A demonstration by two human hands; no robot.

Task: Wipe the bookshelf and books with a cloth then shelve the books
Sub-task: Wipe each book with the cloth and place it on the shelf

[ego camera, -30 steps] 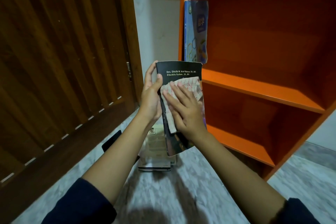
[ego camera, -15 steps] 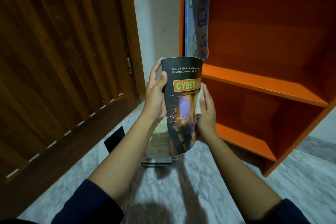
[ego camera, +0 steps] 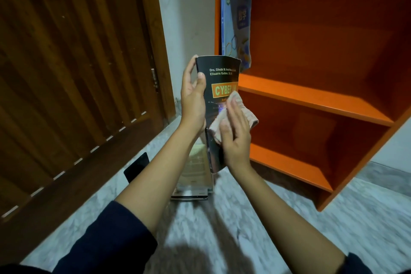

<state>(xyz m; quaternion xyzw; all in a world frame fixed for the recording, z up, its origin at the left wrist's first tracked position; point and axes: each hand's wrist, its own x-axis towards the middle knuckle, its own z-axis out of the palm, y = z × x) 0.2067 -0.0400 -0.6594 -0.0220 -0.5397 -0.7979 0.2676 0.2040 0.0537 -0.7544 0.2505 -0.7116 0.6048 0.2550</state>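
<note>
A black book (ego camera: 219,78) with an orange title box is held upright in front of me. My left hand (ego camera: 193,98) grips its left edge, thumb on the cover. My right hand (ego camera: 235,138) presses a pale pink cloth (ego camera: 239,115) flat against the lower half of the cover. The orange bookshelf (ego camera: 311,100) stands to the right, with one blue book (ego camera: 236,26) upright at the left end of its upper shelf. A short pile of books (ego camera: 195,173) lies on the floor below my hands, partly hidden by the black book.
A dark wooden door (ego camera: 73,73) fills the left side. A black flat object (ego camera: 136,165) lies on the grey marble floor (ego camera: 222,229) by the door. The two lower shelves (ego camera: 289,162) hold nothing.
The cloth was lifted off the cover to the book's right edge, then came back. Now my right hand presses it on the cover's lower half. The book stayed upright in my left hand.
</note>
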